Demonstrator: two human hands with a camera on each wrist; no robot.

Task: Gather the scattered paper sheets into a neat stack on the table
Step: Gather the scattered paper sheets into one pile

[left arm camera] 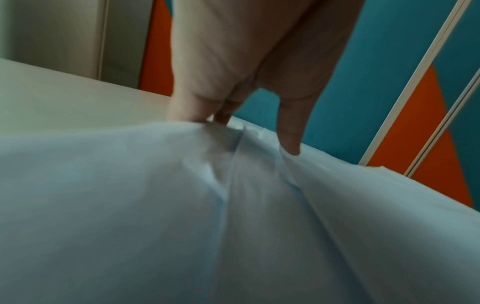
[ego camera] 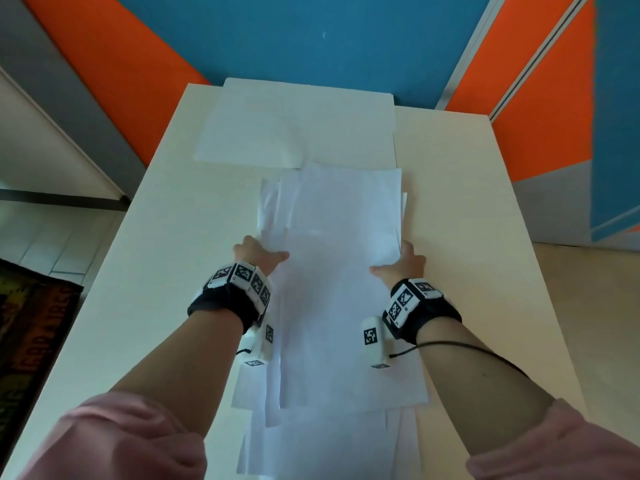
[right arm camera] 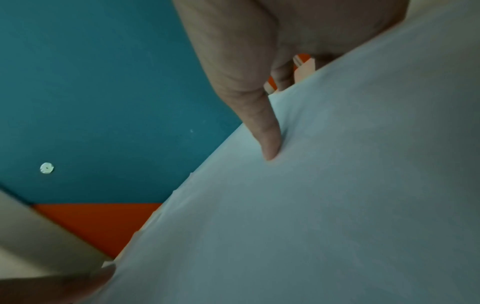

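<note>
Left hand [ego camera: 258,253] and right hand [ego camera: 405,263] grip the paper sheets [ego camera: 332,271] by opposite edges

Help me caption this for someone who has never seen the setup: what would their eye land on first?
First, the two hands, left hand and right hand, gripping the side edges of a loose bunch of white paper sheets over the middle of the white table. Next, more sheets lying flat at the table's far end, overhanging it. Behind, the bold orange and blue wall stands out.
</note>
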